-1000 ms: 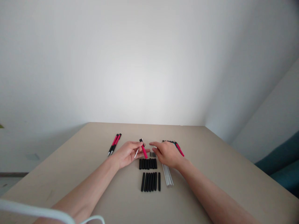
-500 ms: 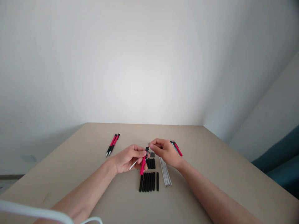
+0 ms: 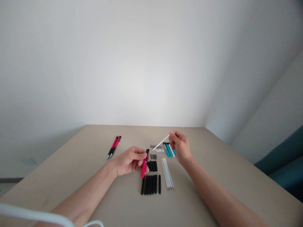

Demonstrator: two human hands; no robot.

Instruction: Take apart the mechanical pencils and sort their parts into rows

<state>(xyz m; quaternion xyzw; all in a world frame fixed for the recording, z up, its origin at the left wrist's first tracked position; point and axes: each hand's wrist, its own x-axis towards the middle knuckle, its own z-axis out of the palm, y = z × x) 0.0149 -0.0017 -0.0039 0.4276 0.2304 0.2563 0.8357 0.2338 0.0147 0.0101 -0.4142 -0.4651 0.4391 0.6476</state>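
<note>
My left hand point(image 3: 132, 160) is closed around a pink pen barrel point(image 3: 144, 168) with a black clip end, held at a slant with the black end up. In my right hand point(image 3: 180, 143) a thin white pen refill point(image 3: 161, 142) is pinched by one end; its other end points down and left toward the barrel, apart from it. Beneath the left fingers lie short black grips point(image 3: 153, 166), partly hidden. Small metal springs point(image 3: 153, 156) sit just behind them. White small parts point(image 3: 159, 150) and metal pen tips point(image 3: 152, 146) lie farther back.
Black tubes point(image 3: 151, 184) lie in a row at the front, beside several white refills point(image 3: 167, 173). Teal and white barrels point(image 3: 167, 149) lie partly behind my right hand. Two pink-and-black pens point(image 3: 114, 147) rest at the left. A wall stands behind the table point(image 3: 78, 164).
My right hand has moved right and up from the barrel's black end, and now holds the white refill that was in my left hand. The left hand keeps the pink barrel almost in place.
</note>
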